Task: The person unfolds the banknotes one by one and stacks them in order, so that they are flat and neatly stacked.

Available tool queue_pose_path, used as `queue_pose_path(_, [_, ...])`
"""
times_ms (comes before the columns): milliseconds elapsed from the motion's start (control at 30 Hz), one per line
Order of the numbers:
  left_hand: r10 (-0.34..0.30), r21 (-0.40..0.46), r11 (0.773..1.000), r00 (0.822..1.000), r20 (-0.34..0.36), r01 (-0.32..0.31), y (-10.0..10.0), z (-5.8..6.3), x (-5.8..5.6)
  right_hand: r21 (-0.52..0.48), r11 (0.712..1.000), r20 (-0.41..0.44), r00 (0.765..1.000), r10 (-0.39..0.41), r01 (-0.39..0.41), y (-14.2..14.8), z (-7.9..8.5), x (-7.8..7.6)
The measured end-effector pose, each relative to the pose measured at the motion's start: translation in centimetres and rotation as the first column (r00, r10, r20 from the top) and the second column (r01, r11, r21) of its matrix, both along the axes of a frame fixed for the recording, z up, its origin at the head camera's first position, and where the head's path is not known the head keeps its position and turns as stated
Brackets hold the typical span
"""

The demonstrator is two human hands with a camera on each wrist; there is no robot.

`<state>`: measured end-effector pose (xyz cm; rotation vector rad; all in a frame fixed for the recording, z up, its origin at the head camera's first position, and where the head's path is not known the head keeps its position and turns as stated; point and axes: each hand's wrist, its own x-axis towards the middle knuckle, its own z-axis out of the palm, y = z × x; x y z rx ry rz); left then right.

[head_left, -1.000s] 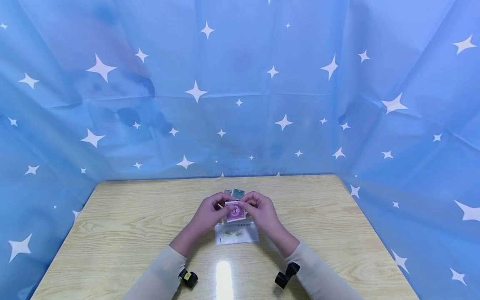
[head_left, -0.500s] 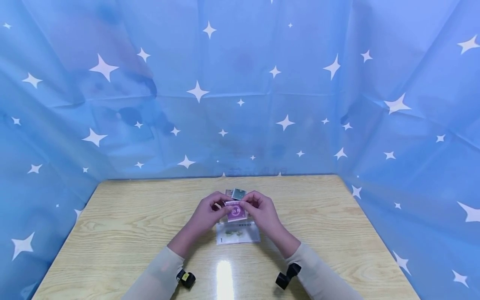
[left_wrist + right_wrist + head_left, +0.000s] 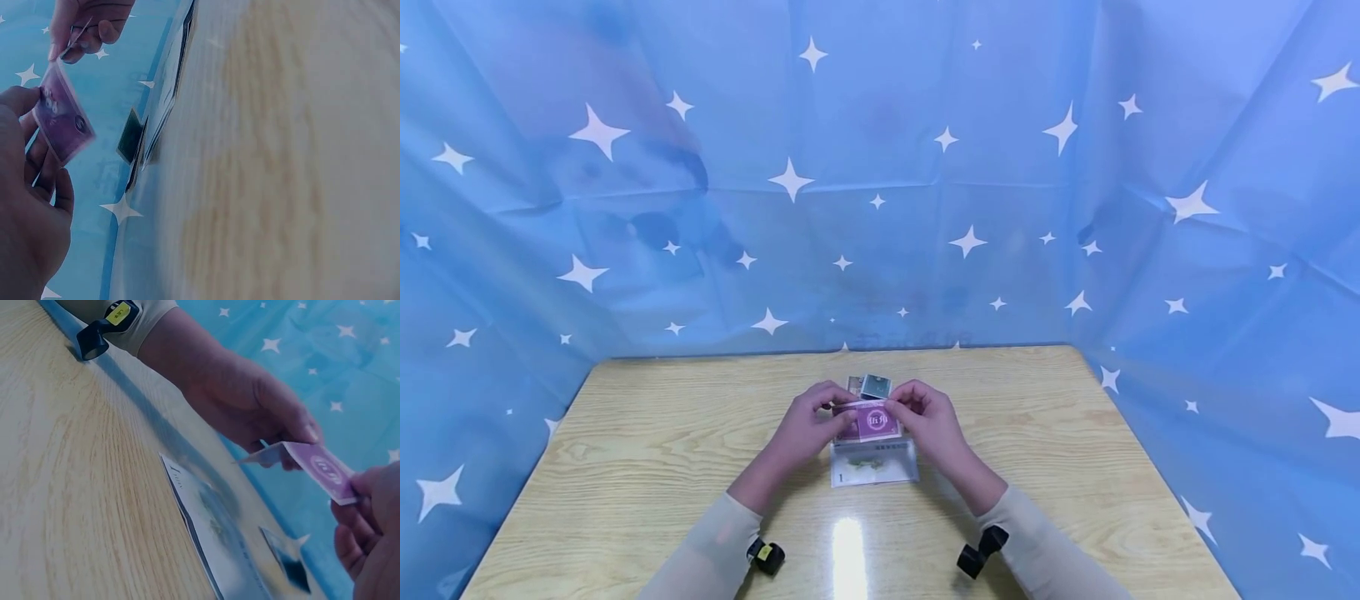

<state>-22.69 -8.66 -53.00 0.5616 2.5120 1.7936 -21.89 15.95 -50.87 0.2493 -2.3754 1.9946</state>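
Between my two hands a purple banknote [image 3: 878, 422] is held up, with a crease near its left part. My left hand [image 3: 803, 423] pinches its left end between thumb and fingers. At the upper right corner, my right hand [image 3: 934, 423] grips it the same way. In the right wrist view the purple banknote [image 3: 325, 465] bends sharply at the crease, its left flap angled away. Just below it on the table lies a pale banknote [image 3: 874, 468] marked 1, its top edge overlapped in the head view. Behind the hands sits a small dark green rectangle [image 3: 876, 387].
A brownish piece [image 3: 854, 384] shows beside the green rectangle, partly covered. The wooden table [image 3: 647, 467] ends at the back against a blue curtain [image 3: 880, 200] with white stars. Black wrist cameras [image 3: 766, 556] are strapped on both sleeves.
The purple banknote has gone from a small folded square to a wider strip as its left flap opened out. My left hand has shifted slightly left; my right hand slightly right.
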Motion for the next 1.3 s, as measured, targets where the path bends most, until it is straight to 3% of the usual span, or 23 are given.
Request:
queue_pose_path(233, [-0.029,0.073,0.997,0.996,0.084,0.022,-0.2,0.2,0.3,0.023,0.999,-0.002,1.000,-0.022,0.023,0.4,0.0,0.3])
queue_pose_path(567, [-0.067,0.112,0.992,0.994,0.082,0.057,-0.4,-0.3,0.7,0.073,0.997,0.032,0.999,-0.014,0.012,1.4,-0.2,0.7])
queue_pose_path(1000, [-0.044,0.038,0.999,0.991,0.126,0.039,-0.7,-0.2,1.6,0.167,0.984,0.036,0.998,0.049,-0.055,2.3,-0.8,1.3])
queue_pose_path(1300, [-0.078,-0.061,0.994,0.988,0.135,0.087,-0.8,-0.4,2.0,0.257,0.962,0.025,0.996,0.089,-0.093,2.8,-1.5,1.7])
